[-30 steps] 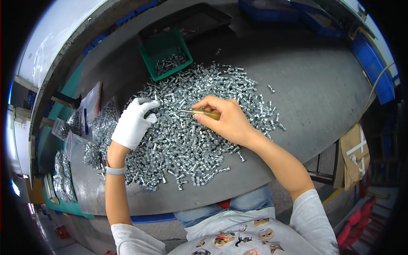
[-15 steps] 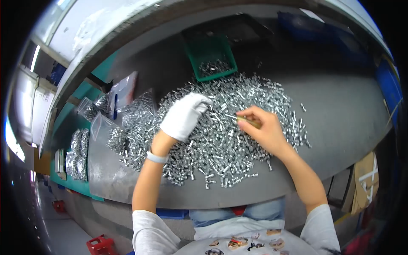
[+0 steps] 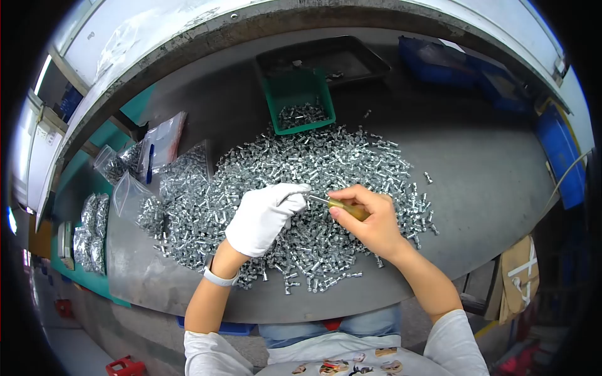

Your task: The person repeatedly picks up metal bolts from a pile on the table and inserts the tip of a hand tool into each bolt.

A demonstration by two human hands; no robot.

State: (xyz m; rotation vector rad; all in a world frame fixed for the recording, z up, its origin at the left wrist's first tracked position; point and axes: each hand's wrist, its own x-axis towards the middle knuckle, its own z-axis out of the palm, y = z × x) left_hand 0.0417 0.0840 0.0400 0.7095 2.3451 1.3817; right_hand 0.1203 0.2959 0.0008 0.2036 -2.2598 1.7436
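Note:
My left hand (image 3: 263,216), in a white glove, is closed over the middle of a wide heap of small shiny metal parts (image 3: 313,244). Its fingertips pinch together, and whatever is between them is too small and hidden to make out. In my bare right hand (image 3: 376,222) is a screwdriver (image 3: 351,209) with a yellowish handle, gripped by thumb and fingers. The thin metal shaft points left, and its tip meets the gloved fingertips. Beyond the heap stands a green bin (image 3: 305,130) with some metal parts inside.
A black tray (image 3: 370,57) lies behind the bin, with blue trays (image 3: 433,62) at the back right. On the left are plastic bags of parts (image 3: 150,213), a blue pen (image 3: 150,164) and packed bundles (image 3: 91,235). A cardboard piece (image 3: 518,282) is at the right edge.
My view has shifted, so the bench appears lower and further left. My right hand has come closer to my left, bringing the screwdriver tip to the gloved fingers.

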